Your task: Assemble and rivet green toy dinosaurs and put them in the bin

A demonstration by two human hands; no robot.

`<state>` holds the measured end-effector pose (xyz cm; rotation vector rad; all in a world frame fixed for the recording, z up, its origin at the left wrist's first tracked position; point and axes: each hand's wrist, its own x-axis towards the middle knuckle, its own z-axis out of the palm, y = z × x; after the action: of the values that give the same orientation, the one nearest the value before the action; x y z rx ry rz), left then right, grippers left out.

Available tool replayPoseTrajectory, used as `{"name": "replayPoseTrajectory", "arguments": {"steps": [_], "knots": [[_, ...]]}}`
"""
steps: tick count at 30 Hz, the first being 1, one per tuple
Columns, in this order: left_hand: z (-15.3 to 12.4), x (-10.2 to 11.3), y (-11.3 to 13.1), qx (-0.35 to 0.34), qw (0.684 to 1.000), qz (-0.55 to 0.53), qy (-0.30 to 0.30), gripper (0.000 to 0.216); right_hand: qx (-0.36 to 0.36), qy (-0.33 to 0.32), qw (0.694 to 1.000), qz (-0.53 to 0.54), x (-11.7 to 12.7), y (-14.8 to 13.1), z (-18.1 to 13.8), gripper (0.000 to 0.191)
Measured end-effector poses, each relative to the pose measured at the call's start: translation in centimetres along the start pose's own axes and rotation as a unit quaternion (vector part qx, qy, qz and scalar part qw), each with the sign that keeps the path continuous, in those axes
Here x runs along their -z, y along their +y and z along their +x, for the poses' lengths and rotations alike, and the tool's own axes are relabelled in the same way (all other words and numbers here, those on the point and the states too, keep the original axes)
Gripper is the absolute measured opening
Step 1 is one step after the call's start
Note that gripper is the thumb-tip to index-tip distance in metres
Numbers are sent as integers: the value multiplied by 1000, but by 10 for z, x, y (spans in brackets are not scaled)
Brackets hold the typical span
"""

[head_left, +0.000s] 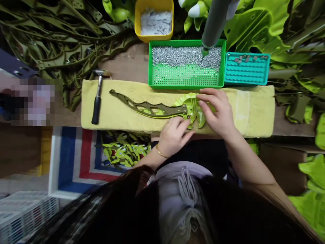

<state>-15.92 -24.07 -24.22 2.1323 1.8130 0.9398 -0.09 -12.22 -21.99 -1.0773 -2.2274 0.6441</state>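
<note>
A long olive-green plastic blade piece (149,107) lies across a yellow towel (122,113) on the bench, its wide end meeting a bright lime-green plastic part (190,101). My left hand (174,133) pinches the joint where the two parts meet, fingers closed at the near edge. My right hand (218,111) rests on top of the lime-green part with fingers curled over it, pressing it down.
A black-handled hammer (96,98) lies at the towel's left end. Behind it stand a green tray of small metal screws (186,57), a teal tray (246,69) and a yellow tub (154,20). A grey tool (214,23) hangs above. Piles of olive and lime plastic parts surround the bench.
</note>
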Motion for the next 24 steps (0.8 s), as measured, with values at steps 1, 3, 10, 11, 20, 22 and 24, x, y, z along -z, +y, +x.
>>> {"name": "replayPoseTrajectory", "arguments": {"steps": [1, 3, 10, 11, 20, 22, 24], "knots": [[3, -9, 9, -26, 999, 10, -17, 21, -7, 18, 1000, 10, 4, 1, -4, 23], [9, -19, 18, -14, 1000, -6, -17, 17, -15, 50, 998, 28, 10, 1, -15, 21], [19, -2, -4, 266, 892, -364, 29, 15, 72, -51, 996, 4, -10, -10, -39, 36], [20, -1, -7, 291, 867, -403, 25, 20, 75, -69, 995, -12, -15, -12, -39, 37], [21, -3, -16, 332, 829, -449, 35, 28, 53, -34, 996, -66, -42, -8, -27, 20], [19, -1, -15, 310, 856, -411, 42, 24, 73, -33, 994, -78, -41, -5, -28, 18], [16, 0, -16, 244, 916, -310, 69, 20, 89, -33, 991, -98, -38, -3, -30, 17]]}}
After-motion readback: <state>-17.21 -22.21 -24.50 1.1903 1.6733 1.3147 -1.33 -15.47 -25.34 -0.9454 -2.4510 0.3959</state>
